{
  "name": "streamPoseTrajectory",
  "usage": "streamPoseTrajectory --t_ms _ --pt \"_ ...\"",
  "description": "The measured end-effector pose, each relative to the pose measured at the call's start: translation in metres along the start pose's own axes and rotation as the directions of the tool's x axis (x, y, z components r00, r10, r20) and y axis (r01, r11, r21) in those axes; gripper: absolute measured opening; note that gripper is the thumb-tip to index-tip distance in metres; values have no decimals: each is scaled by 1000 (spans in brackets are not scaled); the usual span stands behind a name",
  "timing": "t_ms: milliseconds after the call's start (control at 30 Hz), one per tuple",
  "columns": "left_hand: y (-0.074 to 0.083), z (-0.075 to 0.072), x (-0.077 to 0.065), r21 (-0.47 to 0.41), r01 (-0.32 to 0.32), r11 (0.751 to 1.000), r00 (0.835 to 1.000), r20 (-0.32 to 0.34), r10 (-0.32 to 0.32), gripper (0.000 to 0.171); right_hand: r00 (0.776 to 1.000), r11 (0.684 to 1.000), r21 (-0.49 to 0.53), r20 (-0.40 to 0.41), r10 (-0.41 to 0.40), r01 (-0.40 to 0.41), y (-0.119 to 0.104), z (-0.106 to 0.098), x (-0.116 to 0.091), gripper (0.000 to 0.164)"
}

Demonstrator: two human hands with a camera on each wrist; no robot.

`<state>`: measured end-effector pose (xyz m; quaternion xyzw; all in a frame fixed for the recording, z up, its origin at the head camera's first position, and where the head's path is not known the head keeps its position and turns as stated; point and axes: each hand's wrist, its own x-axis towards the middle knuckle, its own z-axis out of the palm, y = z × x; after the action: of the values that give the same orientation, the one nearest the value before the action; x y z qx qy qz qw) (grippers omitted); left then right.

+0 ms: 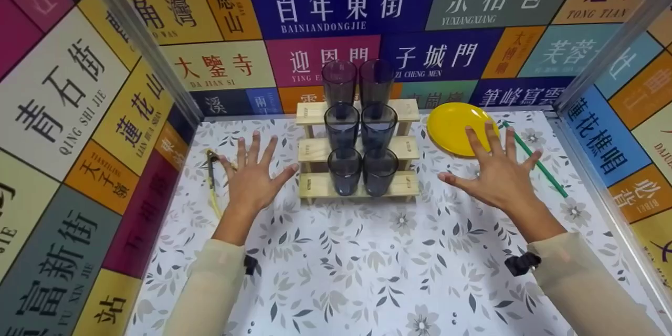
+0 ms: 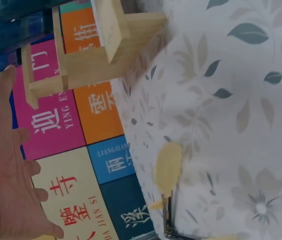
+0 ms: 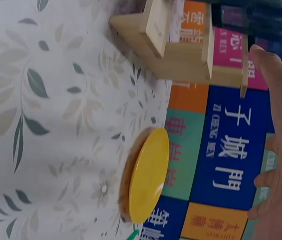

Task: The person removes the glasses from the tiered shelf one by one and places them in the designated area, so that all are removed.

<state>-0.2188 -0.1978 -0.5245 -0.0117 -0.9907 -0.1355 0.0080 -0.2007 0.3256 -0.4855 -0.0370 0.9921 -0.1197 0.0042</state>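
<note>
My left hand hovers with fingers spread, left of a three-step wooden rack. Partly behind it lies a thin hinged tool with a dark joint and yellow ends, like tongs; its scalloped yellow tip shows in the left wrist view. My right hand, fingers also spread, is on the other side of the rack, its fingertips overlapping a yellow plate in the head view. Dark tinted glasses stand in pairs on the rack's steps, among them a front one. Neither hand holds anything.
A thin green stick lies right of the plate. White cloth with a leaf and flower print covers the table. Panels with Chinese lettering rise at the back and sides, with clear frame edges at the corners.
</note>
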Motion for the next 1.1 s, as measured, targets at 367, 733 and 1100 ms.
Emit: streamPoseTrajectory --t_ms 367,733,1100 --pt "9 43 -5 -98 -23 995 996 82 31 93 989 989 27 20 -149 149 -54 18 7 120" --pt "19 80 -4 -97 -15 995 985 168 31 92 967 964 89 23 -254 252 -98 37 13 130" --pt "23 97 -4 -167 -50 985 988 136 73 86 952 944 129 -63 -298 304 -118 53 15 124"
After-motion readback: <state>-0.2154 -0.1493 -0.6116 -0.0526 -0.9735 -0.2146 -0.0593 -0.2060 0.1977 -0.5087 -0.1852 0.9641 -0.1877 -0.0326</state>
